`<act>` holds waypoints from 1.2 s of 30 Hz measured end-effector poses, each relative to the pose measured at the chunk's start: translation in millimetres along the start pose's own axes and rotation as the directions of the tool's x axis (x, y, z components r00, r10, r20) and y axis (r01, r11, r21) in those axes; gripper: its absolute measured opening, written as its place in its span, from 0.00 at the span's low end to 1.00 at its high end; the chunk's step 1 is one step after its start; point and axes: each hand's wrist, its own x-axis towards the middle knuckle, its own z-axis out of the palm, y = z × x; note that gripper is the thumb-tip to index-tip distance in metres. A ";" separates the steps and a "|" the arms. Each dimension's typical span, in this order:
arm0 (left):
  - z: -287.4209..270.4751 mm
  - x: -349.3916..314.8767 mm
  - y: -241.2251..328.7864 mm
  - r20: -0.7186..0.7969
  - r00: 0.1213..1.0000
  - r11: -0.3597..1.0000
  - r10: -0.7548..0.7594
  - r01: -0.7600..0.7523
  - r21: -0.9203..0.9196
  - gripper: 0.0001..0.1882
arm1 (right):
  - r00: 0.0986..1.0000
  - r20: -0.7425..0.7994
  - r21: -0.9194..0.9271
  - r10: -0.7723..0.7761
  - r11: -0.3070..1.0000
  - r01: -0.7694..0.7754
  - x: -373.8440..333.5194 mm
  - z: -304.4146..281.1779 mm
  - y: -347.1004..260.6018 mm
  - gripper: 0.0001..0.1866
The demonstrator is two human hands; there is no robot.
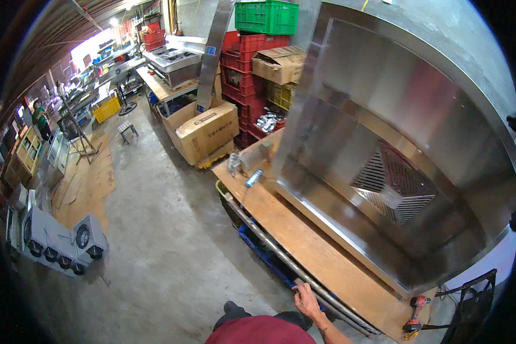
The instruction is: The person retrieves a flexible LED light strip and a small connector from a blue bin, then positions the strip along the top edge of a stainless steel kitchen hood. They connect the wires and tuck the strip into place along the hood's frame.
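My right hand [307,299] is at the near edge of a wooden-topped workbench [321,243], beside the metal pipe [269,242] that runs along that edge. Its fingers look closed, with a small brownish bit at the fingertips that is too small to name. My left hand is out of sight. On the bench stands a large stainless steel hood [350,94], its hollow side facing me. Slatted filter panels [404,206] show inside it. A red and black cordless drill [417,314] rests at the bench's right end.
A blue tube [254,178] lies on the bench's far left part. Beyond are a cardboard box [209,132], stacked red crates [238,77] and a green crate [266,17]. Grey fan units [57,241] and a small stool [127,131] stand on the concrete floor [160,229].
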 end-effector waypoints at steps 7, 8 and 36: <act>-138.2 93.8 38.5 -0.011 1.000 0.960 -0.026 0.022 -0.278 0.28 | 0.999 0.048 -0.025 -0.009 1.000 0.010 154.9 78.2 -84.4 0.15; -159.6 114.3 53.6 0.012 1.000 0.935 -0.011 0.015 -0.354 0.28 | 0.998 0.056 -0.028 -0.021 0.999 0.022 177.5 88.0 -95.9 0.15; -446.0 469.8 467.1 0.116 0.991 0.992 0.073 -0.084 0.096 0.14 | 0.570 -0.630 0.270 0.527 0.837 -0.475 723.8 101.6 -184.6 0.20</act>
